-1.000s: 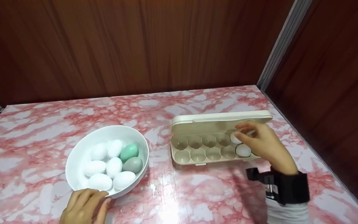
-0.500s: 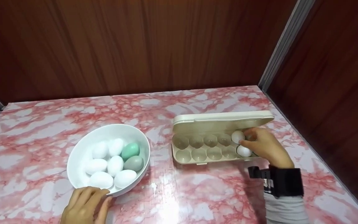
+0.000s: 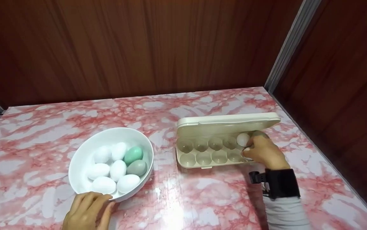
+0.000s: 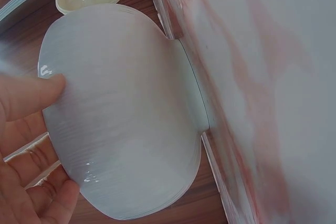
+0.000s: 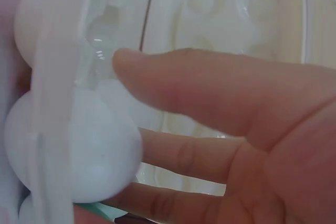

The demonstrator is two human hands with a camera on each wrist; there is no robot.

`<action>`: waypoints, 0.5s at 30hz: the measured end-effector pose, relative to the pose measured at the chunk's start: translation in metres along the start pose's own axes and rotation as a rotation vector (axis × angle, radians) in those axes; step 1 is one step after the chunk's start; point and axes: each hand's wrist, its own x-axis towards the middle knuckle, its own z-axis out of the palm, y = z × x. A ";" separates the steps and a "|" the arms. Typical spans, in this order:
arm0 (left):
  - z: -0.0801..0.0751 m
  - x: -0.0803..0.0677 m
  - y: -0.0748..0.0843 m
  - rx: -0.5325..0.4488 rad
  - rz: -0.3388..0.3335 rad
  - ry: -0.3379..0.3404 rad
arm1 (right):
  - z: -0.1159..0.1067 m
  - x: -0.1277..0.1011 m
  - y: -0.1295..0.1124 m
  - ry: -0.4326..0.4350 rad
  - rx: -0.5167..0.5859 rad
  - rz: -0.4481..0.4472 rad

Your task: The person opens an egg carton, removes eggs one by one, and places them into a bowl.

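Fingers [image 3: 250,147] of the right hand [image 3: 264,151] curled round a white egg [image 3: 243,139] in the carton [image 3: 202,150]; left fingers [image 3: 87,203] relaxed against the bowl [image 3: 84,156] rim.

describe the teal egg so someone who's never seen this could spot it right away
On the pink marbled table stands a white bowl at the left, its near rim touched by the left hand. Among the eggs inside, the teal egg lies at the right, just behind a grey-green egg; the others are white.

White bowl [image 3: 84,159], beige carton [image 3: 221,126], pink-marbled table [image 3: 202,198].
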 end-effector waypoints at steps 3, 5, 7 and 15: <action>0.000 0.000 0.001 -0.005 -0.001 -0.007 | 0.003 0.002 -0.002 0.032 -0.043 0.020; 0.000 0.000 0.001 -0.011 -0.003 -0.013 | 0.006 0.003 -0.003 0.055 -0.082 0.025; 0.000 0.000 0.001 -0.009 -0.004 -0.014 | 0.008 0.004 -0.003 0.068 -0.116 0.033; 0.000 0.000 -0.001 -0.006 0.006 -0.004 | 0.010 0.006 -0.003 0.075 -0.117 0.031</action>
